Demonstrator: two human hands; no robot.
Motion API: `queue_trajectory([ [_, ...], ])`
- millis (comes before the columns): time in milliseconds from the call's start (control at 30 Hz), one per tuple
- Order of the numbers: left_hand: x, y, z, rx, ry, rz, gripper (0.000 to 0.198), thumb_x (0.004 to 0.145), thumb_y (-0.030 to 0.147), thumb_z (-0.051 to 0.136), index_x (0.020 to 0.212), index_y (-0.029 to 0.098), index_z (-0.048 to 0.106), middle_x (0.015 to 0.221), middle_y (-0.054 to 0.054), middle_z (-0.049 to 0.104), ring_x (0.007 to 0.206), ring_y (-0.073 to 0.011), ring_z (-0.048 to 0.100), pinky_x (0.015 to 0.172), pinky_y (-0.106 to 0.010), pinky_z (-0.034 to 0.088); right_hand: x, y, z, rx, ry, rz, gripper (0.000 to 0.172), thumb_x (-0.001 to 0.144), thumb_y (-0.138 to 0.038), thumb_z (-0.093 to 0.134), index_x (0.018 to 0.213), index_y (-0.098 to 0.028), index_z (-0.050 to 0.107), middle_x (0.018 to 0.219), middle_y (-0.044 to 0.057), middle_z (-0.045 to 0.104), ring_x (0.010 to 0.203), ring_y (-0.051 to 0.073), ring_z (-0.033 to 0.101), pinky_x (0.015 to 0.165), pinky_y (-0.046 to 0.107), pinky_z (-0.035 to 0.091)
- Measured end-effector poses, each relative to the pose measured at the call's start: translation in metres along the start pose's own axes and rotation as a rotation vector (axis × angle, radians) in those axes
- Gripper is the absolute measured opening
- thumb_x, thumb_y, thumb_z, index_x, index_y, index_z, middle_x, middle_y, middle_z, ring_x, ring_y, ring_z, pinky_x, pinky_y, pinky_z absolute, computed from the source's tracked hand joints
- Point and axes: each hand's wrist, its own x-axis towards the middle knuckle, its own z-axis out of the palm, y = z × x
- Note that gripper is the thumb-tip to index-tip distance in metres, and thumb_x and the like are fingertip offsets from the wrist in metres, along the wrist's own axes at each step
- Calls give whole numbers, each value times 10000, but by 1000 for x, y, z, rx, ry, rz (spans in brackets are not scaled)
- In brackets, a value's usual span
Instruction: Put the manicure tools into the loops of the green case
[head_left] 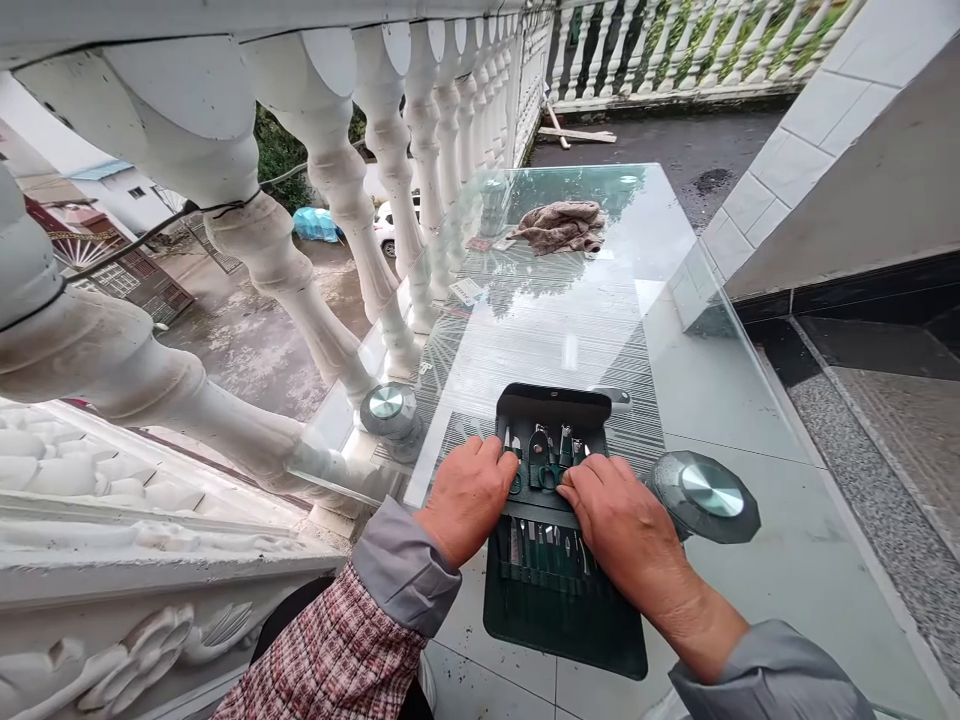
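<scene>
A dark green manicure case lies unfolded at the near end of the glass table. Its upper part holds nail clippers and green-handled scissors, and slim metal tools stand in a row of slots lower down. My left hand is closed on the case's left side, thumb and finger by the small tools there. Over the right side, my right hand is closed with its fingertips beside the scissors' handle. Part of the case and some tools are hidden under both hands.
The glass table top rests on round metal-capped supports. A crumpled brown cloth lies toward its far end. White balusters run along the left, above a yard. On the right are a tiled slope and a granite step.
</scene>
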Motion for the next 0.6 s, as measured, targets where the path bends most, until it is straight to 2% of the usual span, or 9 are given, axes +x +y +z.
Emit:
queue_trajectory([
  [300,1,0,1,-5,19,1,94,884,107,469,841,177,514,843,-51,544,759,-210,516,667,-327,449,-3,-1,-3,100,-40,45,193,898,-221,475,725,-170,544,737,47,511,740,186,432,651,311,326],
  [600,2,1,1,31,12,-4,103,876,95,473,826,180,502,841,-49,544,751,-207,508,650,-320,443,-9,-6,-2,158,-23,-9,239,909,-205,433,682,-183,506,720,40,494,699,178,395,638,309,318],
])
